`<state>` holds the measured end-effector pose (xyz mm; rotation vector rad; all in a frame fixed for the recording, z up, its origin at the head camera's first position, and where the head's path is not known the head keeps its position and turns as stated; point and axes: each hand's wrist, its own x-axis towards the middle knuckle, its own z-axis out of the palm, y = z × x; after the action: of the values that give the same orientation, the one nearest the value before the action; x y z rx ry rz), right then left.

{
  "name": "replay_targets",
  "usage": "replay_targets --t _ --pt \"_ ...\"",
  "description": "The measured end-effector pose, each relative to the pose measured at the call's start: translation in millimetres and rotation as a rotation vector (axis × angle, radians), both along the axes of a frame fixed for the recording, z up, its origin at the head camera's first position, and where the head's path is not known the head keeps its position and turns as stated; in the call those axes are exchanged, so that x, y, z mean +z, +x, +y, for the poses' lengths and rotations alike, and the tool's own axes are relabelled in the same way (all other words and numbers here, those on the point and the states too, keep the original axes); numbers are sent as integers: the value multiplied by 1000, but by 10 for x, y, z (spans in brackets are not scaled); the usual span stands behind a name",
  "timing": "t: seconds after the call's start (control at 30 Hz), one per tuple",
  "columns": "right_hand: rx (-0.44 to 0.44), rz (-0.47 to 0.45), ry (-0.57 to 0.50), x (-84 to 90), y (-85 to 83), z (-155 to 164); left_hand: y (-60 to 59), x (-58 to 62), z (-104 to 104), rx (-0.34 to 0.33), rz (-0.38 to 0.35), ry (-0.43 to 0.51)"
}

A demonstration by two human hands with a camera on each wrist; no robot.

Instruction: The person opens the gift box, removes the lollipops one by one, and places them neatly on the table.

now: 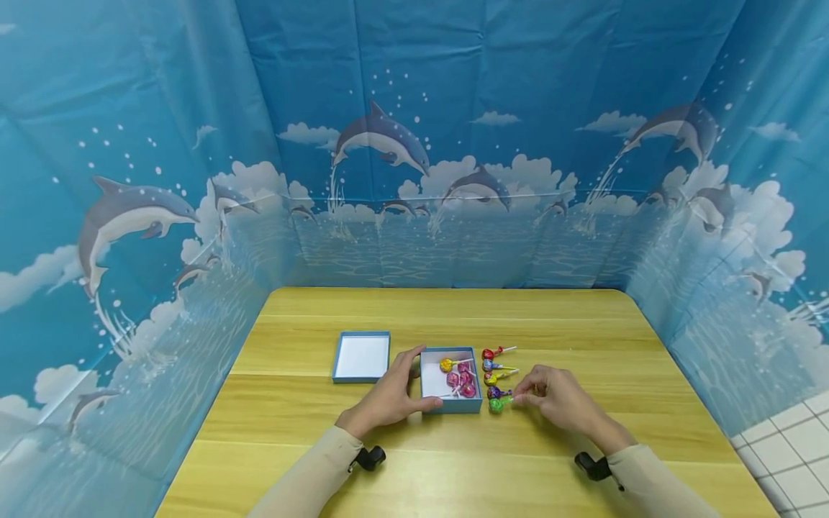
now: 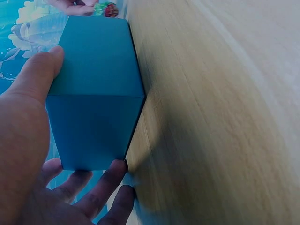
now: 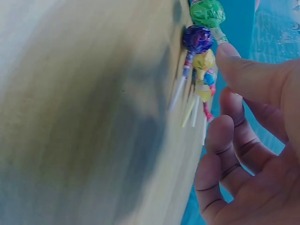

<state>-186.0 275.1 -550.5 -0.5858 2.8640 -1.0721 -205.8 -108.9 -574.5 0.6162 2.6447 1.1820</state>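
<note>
The person's left hand (image 1: 388,399) grips the near-left corner of a small blue cardboard box (image 1: 451,403) standing open on the wooden table (image 1: 291,417); the thumb lies along the box's near wall and the fingers curl round its left wall, as the left wrist view confirms with the thumb (image 2: 40,75) flat on the blue card and the fingers (image 2: 101,190) wrapped beneath the corner. Inside the box lie several wrapped lollipops, one yellow (image 1: 446,365) and the others pink (image 1: 461,380), sticks pointing various ways. The box's lid (image 1: 361,356) lies just left of the box, white inside facing up, apart from the hand. To the right of the box, four lollipops lie in a column on the table with sticks pointing right: red (image 1: 488,353) farthest, then a blue-and-yellow one (image 1: 490,366), then yellow (image 1: 492,378), then purple (image 1: 494,392). Nearest the person lies a green lollipop (image 1: 496,405), just beside the box's near-right corner. The right hand (image 1: 557,399) pinches the stick of this green lollipop between thumb and forefinger, the remaining fingers loosely curled; the right wrist view shows the fingertip (image 3: 229,58) against the stick just behind the green head (image 3: 207,12), with the purple lollipop (image 3: 197,39) beside it. Whether the green lollipop is resting on the table or lifted off it cannot be determined. Dolphin-printed blue sheeting (image 1: 453,108) encloses the table on three sides.
</note>
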Motion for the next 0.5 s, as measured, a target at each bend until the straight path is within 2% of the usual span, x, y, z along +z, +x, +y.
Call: replay_targets --t 0.23,0.5 --pt "1 -35 17 -91 1 7 5 -7 9 2 9 2" --pt "9 -43 68 -117 13 10 8 -8 7 8 12 -6"
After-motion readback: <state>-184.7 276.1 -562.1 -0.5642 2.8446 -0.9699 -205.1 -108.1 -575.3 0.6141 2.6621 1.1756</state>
